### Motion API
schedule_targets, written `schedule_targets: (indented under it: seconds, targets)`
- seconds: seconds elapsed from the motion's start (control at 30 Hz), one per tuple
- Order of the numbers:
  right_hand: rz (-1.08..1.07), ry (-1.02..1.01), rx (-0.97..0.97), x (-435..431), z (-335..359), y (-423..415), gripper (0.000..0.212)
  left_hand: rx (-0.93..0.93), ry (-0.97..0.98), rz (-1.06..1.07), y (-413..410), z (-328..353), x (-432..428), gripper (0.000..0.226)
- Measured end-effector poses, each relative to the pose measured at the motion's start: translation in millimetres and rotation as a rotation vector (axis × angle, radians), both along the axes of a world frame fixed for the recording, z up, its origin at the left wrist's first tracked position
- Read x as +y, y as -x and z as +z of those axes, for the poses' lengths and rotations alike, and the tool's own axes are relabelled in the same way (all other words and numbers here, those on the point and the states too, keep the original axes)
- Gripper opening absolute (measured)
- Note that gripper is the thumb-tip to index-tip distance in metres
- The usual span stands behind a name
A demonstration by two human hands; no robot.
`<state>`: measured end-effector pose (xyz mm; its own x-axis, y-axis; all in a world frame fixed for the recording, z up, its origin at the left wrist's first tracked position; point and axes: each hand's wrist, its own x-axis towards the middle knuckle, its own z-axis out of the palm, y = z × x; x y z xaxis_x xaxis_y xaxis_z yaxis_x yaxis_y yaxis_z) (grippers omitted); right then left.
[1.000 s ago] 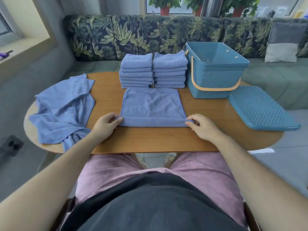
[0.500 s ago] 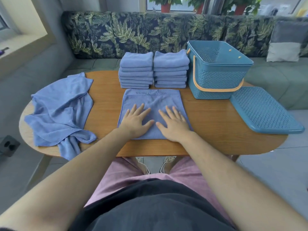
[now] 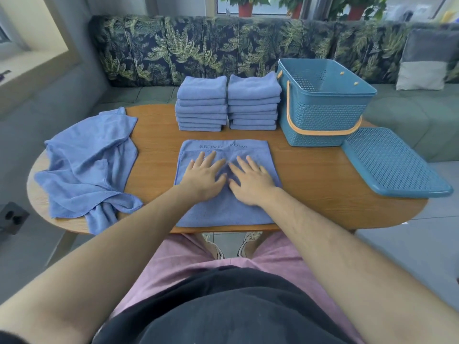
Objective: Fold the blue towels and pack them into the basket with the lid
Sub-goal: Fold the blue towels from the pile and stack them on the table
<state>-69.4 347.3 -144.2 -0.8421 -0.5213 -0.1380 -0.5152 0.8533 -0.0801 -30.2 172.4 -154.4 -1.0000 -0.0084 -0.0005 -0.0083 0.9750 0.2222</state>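
A blue towel (image 3: 224, 212) lies folded flat at the table's near middle, its printed edge facing away. My left hand (image 3: 202, 176) and my right hand (image 3: 252, 180) press on it side by side, fingers straight and spread. Two stacks of folded blue towels, the left stack (image 3: 201, 104) and the right stack (image 3: 253, 103), stand behind it. The teal basket (image 3: 323, 120) with an orange handle stands open at the back right. Its teal lid (image 3: 392, 165) lies flat on the table to the right of the basket.
A heap of unfolded blue towels (image 3: 89, 165) covers the left end of the wooden table (image 3: 323, 189). A leaf-patterned sofa (image 3: 198, 50) runs behind the table, with a grey cushion (image 3: 424, 60) at the far right.
Both hands let go of the towel's near corners, moved onto the middle of it and now press flat. The near edge was folded over and the towel lies closer to the table's front.
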Motion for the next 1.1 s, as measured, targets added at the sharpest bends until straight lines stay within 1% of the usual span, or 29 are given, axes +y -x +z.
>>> schedule_targets:
  seconds: [0.07,0.13,0.2,0.23,0.27,0.33,0.4,0.47,0.53,0.6,0.7,0.77,0.83,0.93,1.03,1.1]
  targets:
    - [-0.025,0.006,-0.051,-2,-11,-2,0.064,-0.093,0.002,0.02,2,-10,-4,0.058]
    - [-0.035,0.031,-0.053,2,-15,-13,0.065,-0.07,-0.001,0.014,-8,-16,-3,0.058]
    - [-0.019,0.015,-0.036,9,-16,-28,0.067,-0.034,0.011,0.0,-24,-17,2,0.067]
    - [0.002,0.002,-0.012,15,-14,-35,0.067,-0.03,0.01,-0.004,-35,-17,4,0.073]
    - [0.03,-0.005,0.038,20,-12,-40,0.066,-0.03,0.005,-0.008,-45,-17,7,0.074]
    - [0.087,0.037,0.197,26,-5,-35,0.057,-0.005,0.004,-0.012,-49,-13,8,0.064]
    - [0.091,0.101,0.305,29,2,-6,0.044,0.046,-0.024,-0.005,-32,-2,4,0.046]
    - [0.038,0.112,0.275,35,7,31,0.035,0.094,-0.028,0.021,-5,7,-7,0.037]
    - [-0.017,0.12,0.186,45,5,57,0.034,0.082,0.003,0.058,14,10,-24,0.034]
    - [-0.034,0.226,0.163,54,-4,66,0.03,0.044,0.011,0.081,22,9,-42,0.031]
    - [-0.075,0.437,0.206,61,-18,66,0.029,0.123,-0.025,0.046,23,7,-62,0.022]
    - [-0.084,0.517,0.221,64,-21,67,0.023,0.185,-0.099,0.014,20,3,-70,0.024]
    - [-0.086,0.594,0.21,66,-22,67,0.013,0.248,-0.214,0.004,16,-2,-76,0.026]
    - [-0.092,0.742,0.147,69,-20,65,0.01,0.309,-0.373,0.02,12,-10,-83,0.019]
    - [-0.159,0.802,0.108,70,-18,64,0.005,0.327,-0.402,0.033,13,-12,-84,0.019]
    - [-0.229,0.825,0.141,70,-18,64,0.005,0.342,-0.397,0.058,13,-13,-84,0.019]
